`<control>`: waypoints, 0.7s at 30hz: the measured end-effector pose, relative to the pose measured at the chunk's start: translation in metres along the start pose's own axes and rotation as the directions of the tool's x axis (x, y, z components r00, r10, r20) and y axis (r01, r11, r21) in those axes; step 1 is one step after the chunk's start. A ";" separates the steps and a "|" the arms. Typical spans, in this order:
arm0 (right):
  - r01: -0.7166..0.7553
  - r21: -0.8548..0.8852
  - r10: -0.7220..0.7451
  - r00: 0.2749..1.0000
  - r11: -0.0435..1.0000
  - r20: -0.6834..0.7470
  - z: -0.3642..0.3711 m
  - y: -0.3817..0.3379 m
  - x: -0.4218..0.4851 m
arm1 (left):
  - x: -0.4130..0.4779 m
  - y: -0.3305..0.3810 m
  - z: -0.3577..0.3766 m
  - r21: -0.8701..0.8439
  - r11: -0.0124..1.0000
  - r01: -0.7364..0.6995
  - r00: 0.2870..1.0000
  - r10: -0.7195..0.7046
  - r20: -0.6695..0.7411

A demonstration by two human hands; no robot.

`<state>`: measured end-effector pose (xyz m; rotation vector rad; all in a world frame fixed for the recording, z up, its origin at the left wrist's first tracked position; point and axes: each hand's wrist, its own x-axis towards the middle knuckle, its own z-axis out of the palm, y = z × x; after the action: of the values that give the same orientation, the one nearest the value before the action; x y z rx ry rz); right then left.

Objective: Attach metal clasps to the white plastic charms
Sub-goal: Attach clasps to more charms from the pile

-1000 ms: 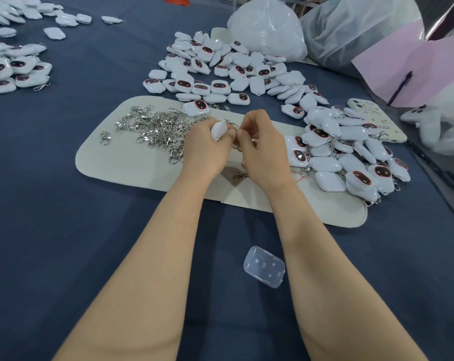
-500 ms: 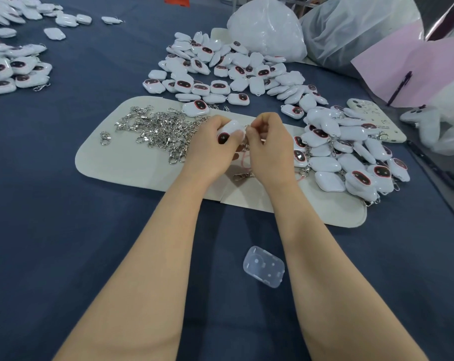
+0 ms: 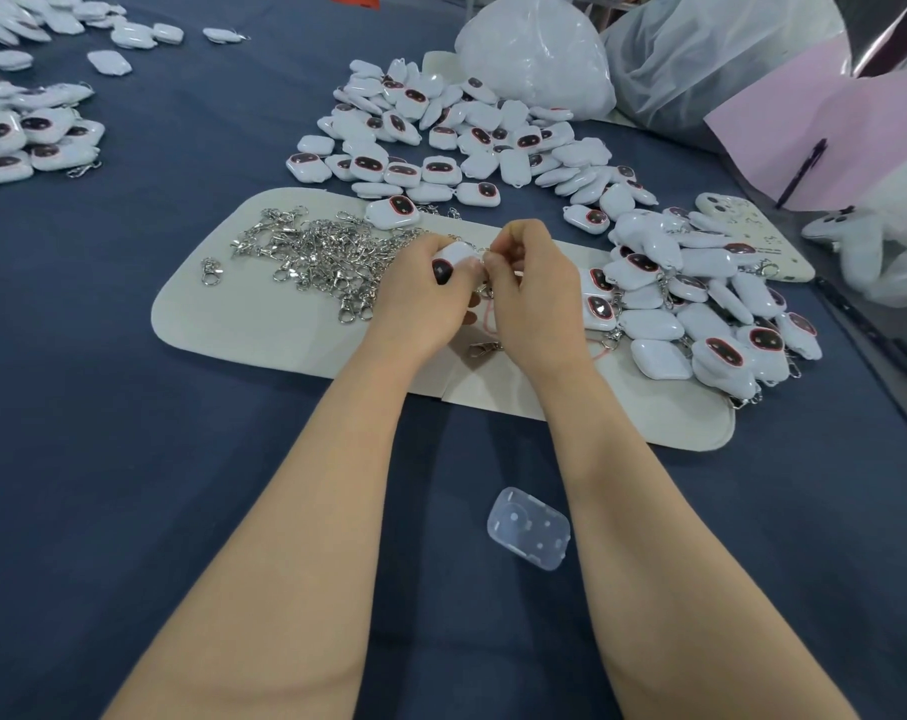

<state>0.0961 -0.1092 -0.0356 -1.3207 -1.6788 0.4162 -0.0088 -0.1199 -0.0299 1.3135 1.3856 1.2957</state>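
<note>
**Item 1, left hand**: the forearm is brought in from 7 o'clock and the wrist is raised over the cream mat. The fingers are curled, and a white charm is gripped between thumb and forefinger, its dark face turned toward the wearer.

**Item 2, right hand**: the forearm is brought in from 5 o'clock, knuckles uppermost. The fingers are curled tight and the tips are pinched on a metal clasp at the charm's 3 o'clock edge. The clasp is largely hidden, so the join cannot be told. Both hands are held touching over the middle of the mat.

**Item 3, clasp pile**: heaped on the mat at 9 o'clock of the hands, just beside the left hand. A stray clasp is laid apart at the pile's 9 o'clock, and a loose clasp lies at 6 o'clock of the hands, between the wrists.

**Item 4, charm heap**: spread on the blue-covered bench at 12 o'clock, beyond the mat. A second heap, with clasps seen on several pieces, is piled at 3 o'clock over the mat's end. A far heap is set well apart at 10 o'clock.

**Item 5, clear plastic case**: laid on the bench at 6 o'clock, between the forearms.

**Item 6, sundries:** a phone at 2 o'clock beside the second heap, and white bags at 1 o'clock
</note>
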 end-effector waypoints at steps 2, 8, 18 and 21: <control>0.001 0.006 -0.001 1.000 1.000 0.002 0.000 0.000 0.000 | 0.000 -0.001 0.000 -0.012 1.000 0.003 1.000 -0.003 0.002; -0.019 0.017 0.019 1.000 1.000 0.016 0.000 0.001 0.000 | 0.001 -0.002 -0.001 -0.029 1.000 -0.005 1.000 0.006 0.009; -0.015 -0.007 0.015 1.000 1.000 0.012 0.001 0.001 0.000 | 0.000 -0.002 0.001 0.035 0.999 -0.003 1.000 0.004 -0.015; -0.023 -0.012 0.023 1.000 1.000 0.004 0.003 0.002 0.000 | 0.000 -0.002 0.002 0.066 0.998 -0.005 1.000 0.006 -0.018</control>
<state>0.0954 -0.1078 -0.0388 -1.3499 -1.6733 0.4232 -0.0074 -0.1198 -0.0321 1.3535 1.4496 1.2774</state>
